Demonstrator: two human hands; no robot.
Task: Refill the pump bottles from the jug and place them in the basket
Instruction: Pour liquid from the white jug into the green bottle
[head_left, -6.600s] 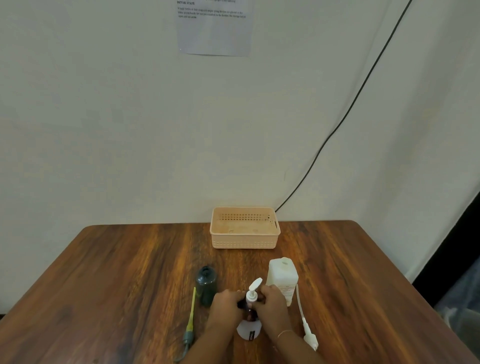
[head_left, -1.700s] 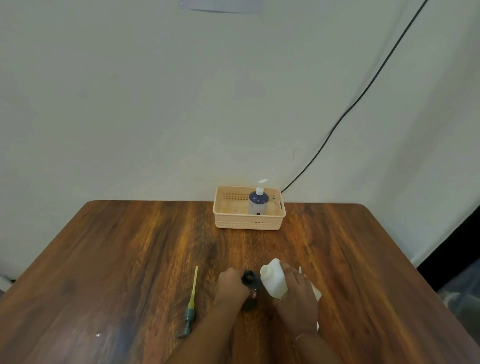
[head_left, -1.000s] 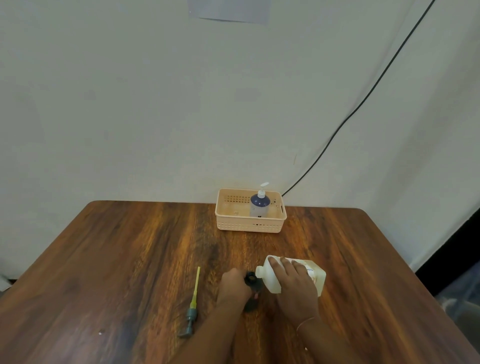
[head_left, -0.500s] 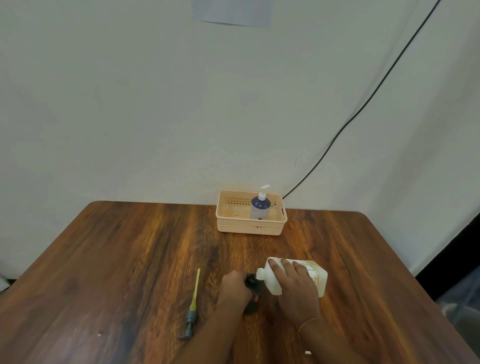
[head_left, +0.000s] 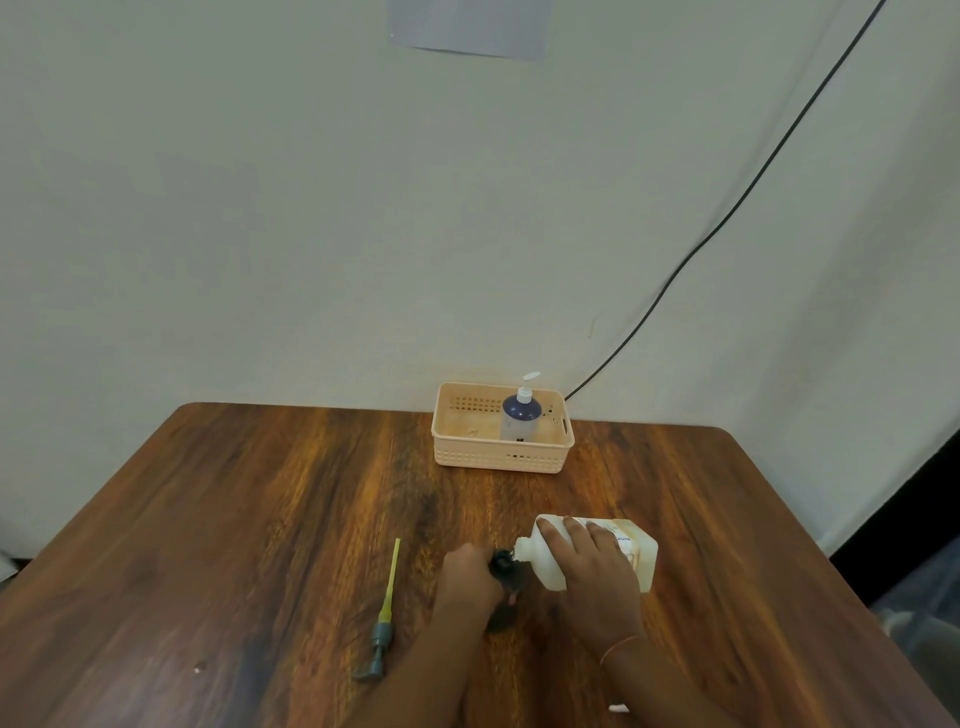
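Dark bottle (head_left: 506, 571) gripped in left hand (head_left: 467, 579), right hand (head_left: 597, 577) tipping jug (head_left: 631, 551) onto it

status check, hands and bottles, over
Left hand grips dark bottle; right hand tips jug to its mouth. One pump bottle in basket. Loose pump lies left, nothing blocking.

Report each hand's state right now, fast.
Left hand: grips the dark bottle.
Right hand: holds the white jug, tipped with its mouth at the bottle's opening.

Soft even light, faint shadows, no glare; wide-angle bend at edges, pic slightly soft
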